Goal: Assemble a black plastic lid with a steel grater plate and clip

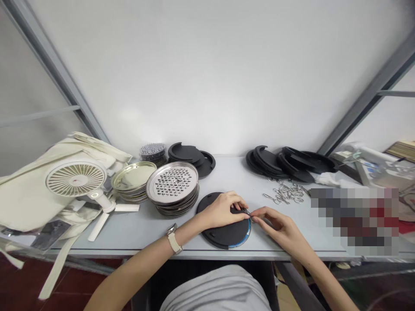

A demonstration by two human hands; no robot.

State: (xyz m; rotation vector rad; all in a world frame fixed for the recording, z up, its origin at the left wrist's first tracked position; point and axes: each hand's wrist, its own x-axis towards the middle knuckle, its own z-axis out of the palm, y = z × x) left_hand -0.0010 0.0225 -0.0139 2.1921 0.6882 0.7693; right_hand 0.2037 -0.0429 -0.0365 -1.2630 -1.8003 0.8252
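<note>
A round black plastic cover (216, 235) lies on the table before me, with a blue strip showing along its right edge. My left hand (222, 209) rests across the cover, fingers curled and thumb gripping its right edge. At that same edge my right hand (277, 223) pinches a small metal piece between thumb and forefinger; it looks like one of the loose wire loops (288, 193) piled behind. The fingers partly hide this piece. Left of the cover stands a stack of round metal grater plates (172, 183), the top one full of raised holes.
Shallow black covers (267, 162) lie at the back right, others (184, 153) at the back left. Plain round metal plates (134, 177) are stacked beside a white handheld fan (76, 178). Cream fabric (35, 190) covers the left end. Blurred items sit at right.
</note>
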